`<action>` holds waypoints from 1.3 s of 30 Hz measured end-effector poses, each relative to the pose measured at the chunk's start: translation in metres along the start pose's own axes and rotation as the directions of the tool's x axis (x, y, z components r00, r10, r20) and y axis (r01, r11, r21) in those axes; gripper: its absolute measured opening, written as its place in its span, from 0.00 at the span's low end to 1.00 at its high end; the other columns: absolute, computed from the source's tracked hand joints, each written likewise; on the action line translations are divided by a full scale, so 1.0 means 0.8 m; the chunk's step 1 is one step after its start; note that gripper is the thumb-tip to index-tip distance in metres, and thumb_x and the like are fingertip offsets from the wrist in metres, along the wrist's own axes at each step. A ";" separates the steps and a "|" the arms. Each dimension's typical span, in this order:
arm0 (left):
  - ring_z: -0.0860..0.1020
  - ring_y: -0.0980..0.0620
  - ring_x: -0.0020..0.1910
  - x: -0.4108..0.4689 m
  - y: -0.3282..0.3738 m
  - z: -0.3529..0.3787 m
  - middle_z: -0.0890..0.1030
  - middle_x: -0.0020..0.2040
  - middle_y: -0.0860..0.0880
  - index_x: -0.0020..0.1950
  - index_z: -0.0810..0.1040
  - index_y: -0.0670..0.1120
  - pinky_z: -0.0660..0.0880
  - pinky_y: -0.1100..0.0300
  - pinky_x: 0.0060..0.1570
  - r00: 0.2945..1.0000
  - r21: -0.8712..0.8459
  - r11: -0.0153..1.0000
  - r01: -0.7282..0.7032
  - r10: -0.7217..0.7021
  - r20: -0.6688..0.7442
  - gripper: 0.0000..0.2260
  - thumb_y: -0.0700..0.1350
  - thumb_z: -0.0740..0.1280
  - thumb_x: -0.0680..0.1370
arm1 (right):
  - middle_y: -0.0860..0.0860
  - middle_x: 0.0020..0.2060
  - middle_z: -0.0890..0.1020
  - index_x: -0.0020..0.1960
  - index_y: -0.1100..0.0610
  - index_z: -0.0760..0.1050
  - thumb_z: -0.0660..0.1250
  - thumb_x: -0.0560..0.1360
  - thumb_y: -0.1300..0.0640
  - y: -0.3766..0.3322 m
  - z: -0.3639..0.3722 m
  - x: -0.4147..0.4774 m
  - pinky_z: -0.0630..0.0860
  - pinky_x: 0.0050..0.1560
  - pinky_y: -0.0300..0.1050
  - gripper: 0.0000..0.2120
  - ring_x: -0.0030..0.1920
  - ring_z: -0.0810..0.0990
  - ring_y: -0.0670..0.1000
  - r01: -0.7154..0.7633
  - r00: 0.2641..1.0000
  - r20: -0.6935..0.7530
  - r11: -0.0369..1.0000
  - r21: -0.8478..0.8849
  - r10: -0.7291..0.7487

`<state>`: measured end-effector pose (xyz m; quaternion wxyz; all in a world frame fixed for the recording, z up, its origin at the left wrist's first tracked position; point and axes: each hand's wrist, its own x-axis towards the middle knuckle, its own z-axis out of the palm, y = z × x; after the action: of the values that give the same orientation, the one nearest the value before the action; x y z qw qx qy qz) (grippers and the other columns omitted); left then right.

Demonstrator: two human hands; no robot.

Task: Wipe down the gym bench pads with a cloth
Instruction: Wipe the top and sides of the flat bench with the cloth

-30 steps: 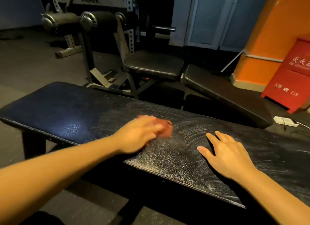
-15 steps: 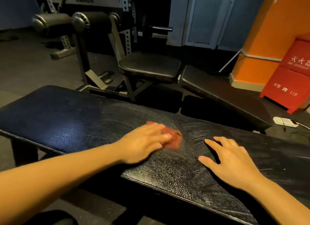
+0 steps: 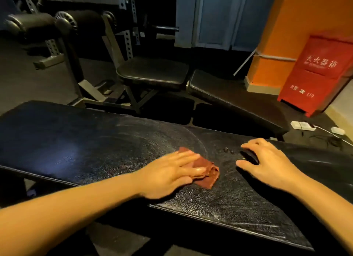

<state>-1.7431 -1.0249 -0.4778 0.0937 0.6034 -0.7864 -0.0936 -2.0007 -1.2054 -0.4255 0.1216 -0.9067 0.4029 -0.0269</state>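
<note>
Left hand (image 3: 168,176) seemingly flat on cloth (image 3: 205,172)

crumpled reddish cloth (image 3: 205,171), flat on black bench pad (image 3: 80,145)

A reddish-brown cloth (image 3: 205,169) lies on a black, grain-textured bench pad (image 3: 80,141) streaked with pale swirls.
</note>
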 end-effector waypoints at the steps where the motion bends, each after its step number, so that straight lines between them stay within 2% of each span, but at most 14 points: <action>1: 0.49 0.53 0.83 -0.002 -0.029 -0.004 0.53 0.84 0.52 0.80 0.61 0.62 0.45 0.53 0.81 0.996 0.040 0.996 0.075 -0.074 -0.041 0.26 0.65 0.43 0.84 | 0.47 0.72 0.68 0.74 0.48 0.69 0.64 0.76 0.34 0.009 -0.004 -0.006 0.66 0.71 0.54 0.31 0.74 0.66 0.51 -0.016 1.000 0.025 0.999 -0.048 0.017; 3: 0.59 0.44 0.81 0.016 -0.092 -0.019 0.62 0.81 0.43 0.79 0.67 0.56 0.55 0.48 0.79 0.944 0.082 0.947 0.310 -0.296 -0.143 0.34 0.67 0.41 0.79 | 0.48 0.77 0.63 0.77 0.48 0.65 0.62 0.77 0.33 0.022 -0.006 -0.018 0.63 0.74 0.54 0.33 0.77 0.62 0.52 -0.041 0.997 0.055 0.995 -0.089 0.046; 5: 0.66 0.35 0.76 0.059 -0.117 -0.029 0.70 0.76 0.37 0.77 0.71 0.47 0.59 0.42 0.76 0.896 0.081 0.895 0.439 -0.429 -0.110 0.36 0.62 0.41 0.78 | 0.49 0.79 0.60 0.79 0.48 0.61 0.59 0.78 0.32 0.029 -0.001 -0.027 0.61 0.75 0.55 0.34 0.79 0.60 0.52 -0.042 0.996 0.071 0.993 -0.113 0.050; 8: 0.69 0.32 0.72 0.126 -0.073 -0.010 0.74 0.73 0.37 0.74 0.74 0.45 0.64 0.39 0.73 0.938 0.122 0.937 0.328 -0.308 -0.157 0.31 0.58 0.44 0.80 | 0.49 0.81 0.58 0.81 0.48 0.57 0.57 0.80 0.33 0.036 0.010 -0.031 0.57 0.78 0.55 0.34 0.80 0.55 0.51 -0.002 0.995 0.102 0.993 -0.121 0.014; 11: 0.52 0.45 0.82 0.116 0.036 0.012 0.58 0.83 0.45 0.79 0.64 0.58 0.48 0.45 0.81 0.994 0.072 0.995 0.075 -0.068 -0.091 0.22 0.57 0.50 0.86 | 0.48 0.80 0.58 0.80 0.48 0.58 0.60 0.79 0.34 0.053 0.004 -0.034 0.57 0.78 0.53 0.35 0.80 0.55 0.49 0.040 0.996 0.085 0.996 -0.075 -0.034; 14: 0.40 0.58 0.82 0.053 0.085 0.019 0.46 0.84 0.57 0.81 0.58 0.64 0.36 0.57 0.79 0.982 -0.052 0.981 -0.185 0.187 0.031 0.20 0.57 0.50 0.88 | 0.47 0.80 0.58 0.80 0.47 0.59 0.63 0.77 0.34 0.081 -0.008 -0.039 0.59 0.77 0.54 0.36 0.80 0.56 0.49 0.031 0.996 0.084 0.999 -0.038 -0.028; 16: 0.46 0.57 0.82 0.053 0.047 0.006 0.51 0.84 0.56 0.80 0.62 0.64 0.41 0.56 0.80 0.992 -0.015 0.992 -0.124 0.124 -0.020 0.20 0.59 0.49 0.87 | 0.46 0.80 0.58 0.80 0.47 0.59 0.63 0.77 0.34 0.092 -0.011 -0.041 0.60 0.77 0.53 0.36 0.80 0.56 0.49 0.021 0.996 0.090 0.999 -0.027 -0.018; 21: 0.69 0.39 0.74 0.164 -0.050 -0.015 0.73 0.74 0.41 0.76 0.71 0.53 0.62 0.43 0.74 0.944 0.029 0.949 0.315 -0.309 -0.118 0.32 0.62 0.44 0.79 | 0.46 0.81 0.56 0.81 0.47 0.58 0.61 0.79 0.35 0.108 -0.007 -0.057 0.57 0.78 0.52 0.34 0.80 0.54 0.48 0.022 0.995 0.095 0.998 -0.053 -0.017; 25: 0.69 0.46 0.71 0.163 0.080 0.019 0.71 0.73 0.49 0.71 0.73 0.55 0.66 0.44 0.73 0.983 0.033 0.999 -0.043 0.048 -0.178 0.16 0.48 0.58 0.84 | 0.46 0.80 0.60 0.80 0.48 0.62 0.61 0.83 0.44 0.122 -0.014 -0.061 0.57 0.76 0.46 0.27 0.80 0.56 0.47 0.010 0.998 0.068 1.000 0.002 -0.010; 28: 0.46 0.55 0.83 0.082 0.155 0.038 0.53 0.84 0.54 0.79 0.64 0.60 0.41 0.54 0.81 0.955 -0.121 0.949 -0.292 0.295 0.012 0.19 0.52 0.55 0.88 | 0.46 0.75 0.68 0.77 0.50 0.67 0.63 0.83 0.48 0.132 -0.023 -0.058 0.64 0.71 0.45 0.23 0.75 0.66 0.48 -0.018 1.000 0.018 0.998 0.059 0.017; 31: 0.48 0.58 0.82 0.097 0.096 0.016 0.57 0.83 0.53 0.79 0.67 0.58 0.37 0.66 0.77 0.983 -0.075 0.980 -0.184 0.182 -0.037 0.19 0.52 0.56 0.87 | 0.45 0.74 0.69 0.77 0.51 0.67 0.63 0.82 0.48 0.134 -0.026 -0.060 0.66 0.71 0.46 0.24 0.73 0.68 0.49 -0.034 0.999 0.017 0.997 0.067 0.033; 35: 0.62 0.42 0.79 0.201 0.000 0.000 0.68 0.78 0.41 0.78 0.69 0.53 0.55 0.50 0.79 0.968 0.000 0.970 0.243 -0.242 -0.065 0.31 0.62 0.45 0.80 | 0.47 0.77 0.64 0.79 0.50 0.62 0.62 0.83 0.47 0.142 -0.022 -0.075 0.62 0.74 0.46 0.26 0.77 0.62 0.50 -0.012 0.994 0.112 1.000 -0.007 0.013; 37: 0.64 0.39 0.77 0.234 0.026 0.018 0.70 0.77 0.42 0.76 0.71 0.54 0.60 0.43 0.75 0.975 0.012 0.979 0.205 -0.203 -0.094 0.31 0.62 0.44 0.79 | 0.47 0.77 0.64 0.80 0.50 0.62 0.63 0.83 0.46 0.154 -0.024 -0.081 0.62 0.75 0.49 0.27 0.78 0.60 0.50 -0.038 0.991 0.131 0.999 -0.009 0.039; 39: 0.60 0.44 0.80 0.230 0.102 0.043 0.66 0.79 0.45 0.76 0.70 0.58 0.57 0.42 0.77 0.995 0.027 1.000 0.010 -0.008 -0.096 0.24 0.59 0.48 0.83 | 0.48 0.76 0.66 0.79 0.51 0.63 0.64 0.81 0.46 0.172 -0.026 -0.083 0.65 0.74 0.52 0.28 0.77 0.62 0.52 -0.083 0.992 0.098 0.997 -0.010 0.083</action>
<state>-1.8749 -1.1807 -0.4831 0.1225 0.6119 -0.7795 -0.0543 -2.1486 -1.2494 -0.4353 0.1399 -0.8897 0.4340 0.0241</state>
